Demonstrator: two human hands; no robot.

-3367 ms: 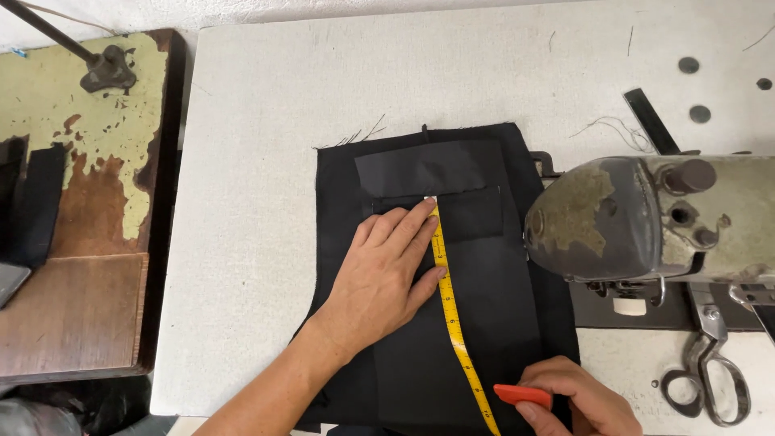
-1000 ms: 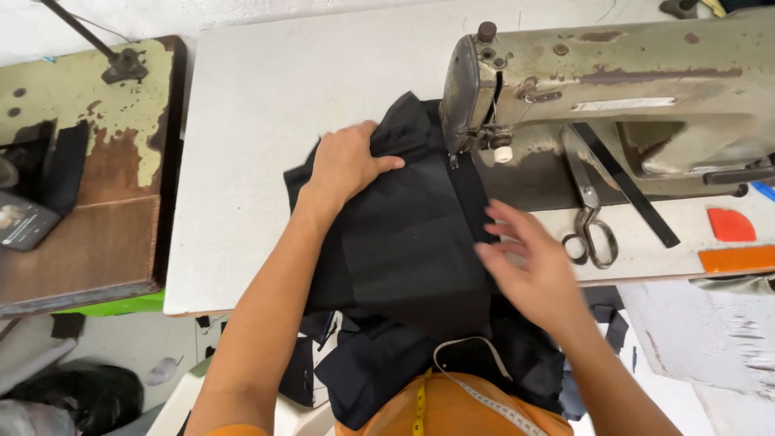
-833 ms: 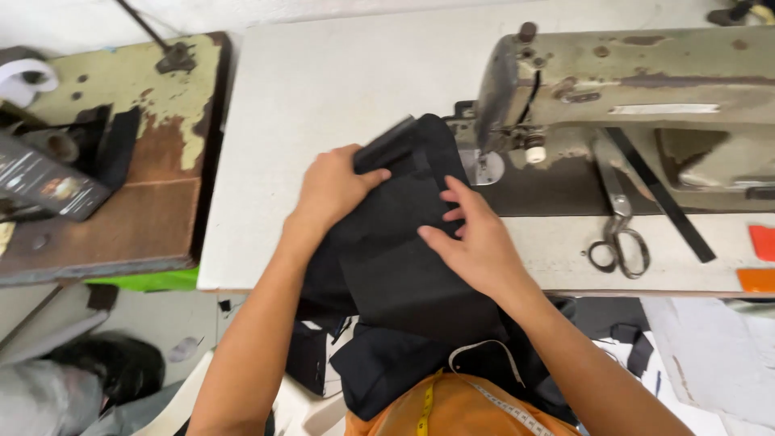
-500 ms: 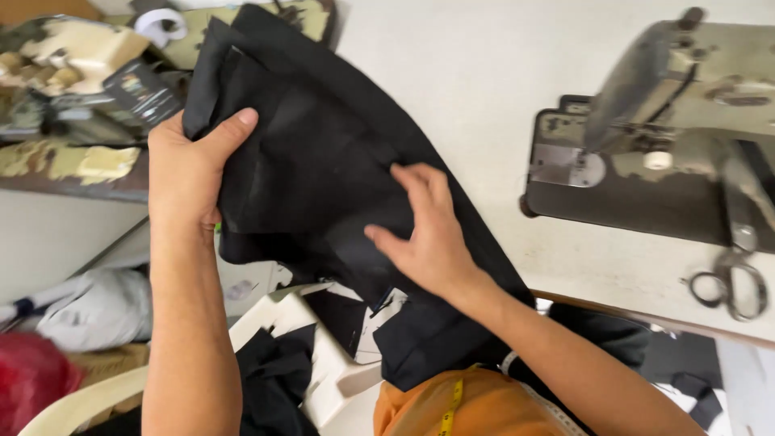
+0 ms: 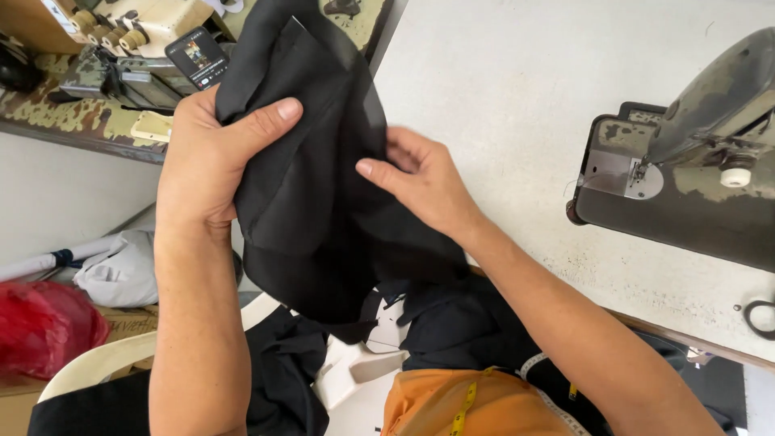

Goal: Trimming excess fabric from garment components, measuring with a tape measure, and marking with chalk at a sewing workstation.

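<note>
Fabric: a piece of black cloth (image 5: 323,202), matte and layered, with a straight folded edge running down its upper part and a darker panel showing beneath; it hangs in soft folds toward the person's lap.
Where it is: held up in the air off the left edge of the white surface (image 5: 517,105), between the two hands.
Left hand (image 5: 214,153): fingers closed on the cloth's upper left edge, thumb lying across the front of it and pressing it against the palm.
Right hand (image 5: 420,182): at the cloth's right edge, thumb on the front; the other fingers curl behind, so the grip looks like a pinch (only the thumb and knuckles show).
Nearby: a worn sewing machine (image 5: 694,153) stands on the surface at the right, well apart from the cloth; a yellow measuring tape (image 5: 464,404) lies over the orange garment at the bottom; a white plastic chair (image 5: 105,363) stands below left.
Hard to make out: the cloth's lower end merges with other dark fabric in the lap, so its full outline cannot be told; the machine is cut off by the frame; a dark handle at the far right edge is only partly in view.
</note>
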